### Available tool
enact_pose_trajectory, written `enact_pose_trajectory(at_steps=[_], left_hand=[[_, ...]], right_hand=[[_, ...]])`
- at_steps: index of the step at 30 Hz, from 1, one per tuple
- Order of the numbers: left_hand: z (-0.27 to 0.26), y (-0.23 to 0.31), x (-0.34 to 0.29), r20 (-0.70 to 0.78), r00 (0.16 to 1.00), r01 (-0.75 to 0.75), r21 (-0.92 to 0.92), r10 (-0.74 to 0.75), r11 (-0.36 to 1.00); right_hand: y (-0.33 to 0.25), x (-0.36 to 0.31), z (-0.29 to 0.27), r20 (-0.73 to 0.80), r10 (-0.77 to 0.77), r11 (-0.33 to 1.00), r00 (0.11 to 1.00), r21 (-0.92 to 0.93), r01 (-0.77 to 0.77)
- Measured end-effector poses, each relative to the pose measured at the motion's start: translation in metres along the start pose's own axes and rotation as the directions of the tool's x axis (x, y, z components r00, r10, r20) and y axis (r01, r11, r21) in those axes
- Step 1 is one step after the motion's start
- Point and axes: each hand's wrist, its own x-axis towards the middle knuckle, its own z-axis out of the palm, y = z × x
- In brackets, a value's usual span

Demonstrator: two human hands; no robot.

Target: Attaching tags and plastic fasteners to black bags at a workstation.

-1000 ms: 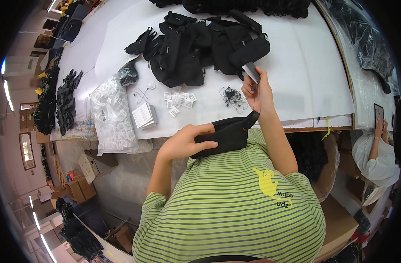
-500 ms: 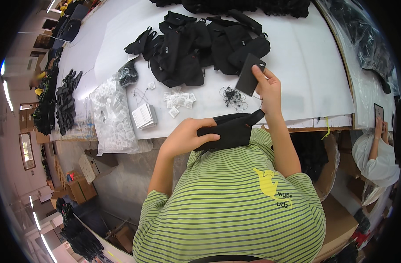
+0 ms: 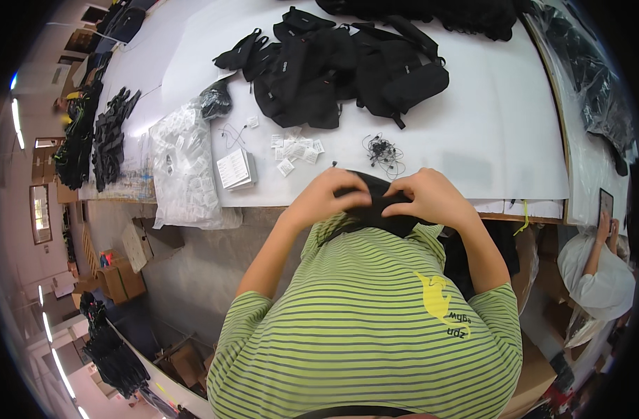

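Note:
A small black fabric bag (image 3: 381, 211) is held against my front at the table's near edge. My left hand (image 3: 331, 200) is closed on its left side, fingers curled over the top. My right hand (image 3: 431, 200) pinches the right part of the same bag, thumb and fingers close together. The flat dark card seen earlier does not show now. Just beyond my hands lies a tangle of thin black strings (image 3: 383, 155). Left of it are several small white labels (image 3: 296, 149) and a stack of white cards (image 3: 236, 170).
A heap of black bags (image 3: 302, 84) covers the middle of the white table (image 3: 487, 133). A clear plastic sack of white packets (image 3: 183, 167) hangs over the front edge at left. Far right, another person (image 3: 595, 276) holds a tablet-like object (image 3: 606, 204).
My right hand has come down from above the table to the bag, and the dark card it held is out of sight. My left hand has moved slightly right and up along the bag.

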Motion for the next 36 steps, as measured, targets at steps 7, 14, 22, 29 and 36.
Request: enact_pose_trajectory(at_steps=[7, 14, 22, 29, 36], left_hand=[[0.012, -0.196, 0.013, -0.756, 0.634, 0.435, 0.174, -0.163, 0.883], [-0.002, -0.161, 0.028, -0.725, 0.639, 0.424, 0.054, -0.257, 0.904], [-0.024, 0.011, 0.022, -0.386, 0.877, -0.183, 0.286, 0.288, 0.941], [0.003, -0.023, 0.008, -0.641, 0.730, -0.343, -0.646, -0.239, 0.682], [0.017, -0.005, 0.008, -0.397, 0.760, -0.280, -0.915, -0.515, 0.292]], right_hand=[[0.005, -0.002, 0.004, -0.058, 0.020, 0.996, 0.998, 0.082, -0.015], [0.004, -0.007, 0.005, -0.212, 0.026, 0.997, 0.977, -0.061, -0.039], [-0.013, 0.011, 0.009, -0.399, -0.219, 0.946, 0.890, -0.312, 0.093], [-0.030, 0.020, 0.010, -0.520, -0.210, 0.977, 0.828, -0.148, 0.154], [-0.036, 0.027, 0.026, -0.579, -0.195, 0.976, 0.792, -0.034, 0.216]])
